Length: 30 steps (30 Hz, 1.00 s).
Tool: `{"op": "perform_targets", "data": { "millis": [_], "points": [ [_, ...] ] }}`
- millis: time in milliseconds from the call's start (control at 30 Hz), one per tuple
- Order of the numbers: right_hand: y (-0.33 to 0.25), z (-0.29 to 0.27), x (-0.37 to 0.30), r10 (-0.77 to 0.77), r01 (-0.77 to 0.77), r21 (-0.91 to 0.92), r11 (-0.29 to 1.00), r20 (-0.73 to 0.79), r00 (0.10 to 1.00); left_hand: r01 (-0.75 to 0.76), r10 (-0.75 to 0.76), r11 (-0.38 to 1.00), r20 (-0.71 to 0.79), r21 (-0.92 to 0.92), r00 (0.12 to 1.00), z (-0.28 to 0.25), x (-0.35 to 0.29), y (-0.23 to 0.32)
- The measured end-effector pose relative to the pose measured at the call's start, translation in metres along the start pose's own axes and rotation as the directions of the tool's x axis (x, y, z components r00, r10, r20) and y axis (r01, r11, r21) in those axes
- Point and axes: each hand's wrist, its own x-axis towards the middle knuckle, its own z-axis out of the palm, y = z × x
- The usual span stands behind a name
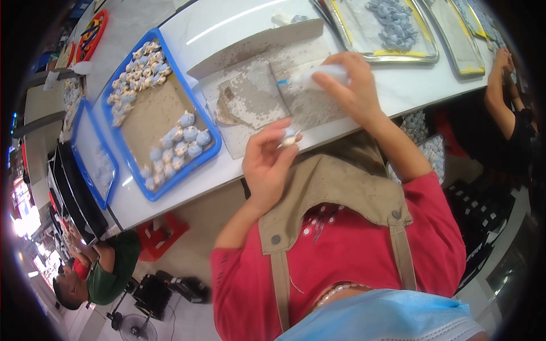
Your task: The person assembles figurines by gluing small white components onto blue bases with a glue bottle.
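- The left hand pinches a small blue-and-cream piece between its thumb and fingers
- The right hand, farther out and to the right of it, grips a blurred whitish bottle, its blue tip pointing left, beyond the pinched piece
- A stained cardboard tray lies beneath and beyond both hands
- Left of the left hand, a blue tray holds similar pieces
- Beyond the right hand, a metal tray carries blue-grey parts
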Motion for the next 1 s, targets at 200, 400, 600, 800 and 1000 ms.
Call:
{"op": "perform_targets", "data": {
  "millis": [200, 400, 600, 800, 1000],
  "points": [
    [0.02, -0.021, 0.012, 0.005, -0.005, 0.013, 1.0, 0.017, 1.0, -0.218, 0.222, 0.92, 0.025, 0.327, 0.975, -0.007, 0.001, 0.007],
    [0.078, -0.07, 0.091, -0.084, 0.048, -0.528, 0.848, -0.043, 0.996, -0.036, 0.04, 0.986, -0.025, 0.165, 0.999, 0.0, 0.002, 0.004],
    [0.085, -0.066, 0.128, 0.021, 0.053, -0.699, 0.713, 0.096, 0.995, 0.034, -0.031, 0.99, -0.019, 0.14, 0.999, 0.008, 0.003, 0.004],
    [0.092, -0.078, 0.13, 0.134, -0.136, -0.325, 0.936, -0.031, 0.991, 0.085, -0.081, 0.991, -0.035, 0.106, 0.996, 0.012, 0.007, 0.003],
    [0.102, -0.084, 0.125, -0.193, 0.23, -0.458, 0.859, 0.127, 0.973, 0.092, -0.091, 0.992, -0.01, 0.087, 0.996, 0.013, 0.005, 0.001]
  ]
}}
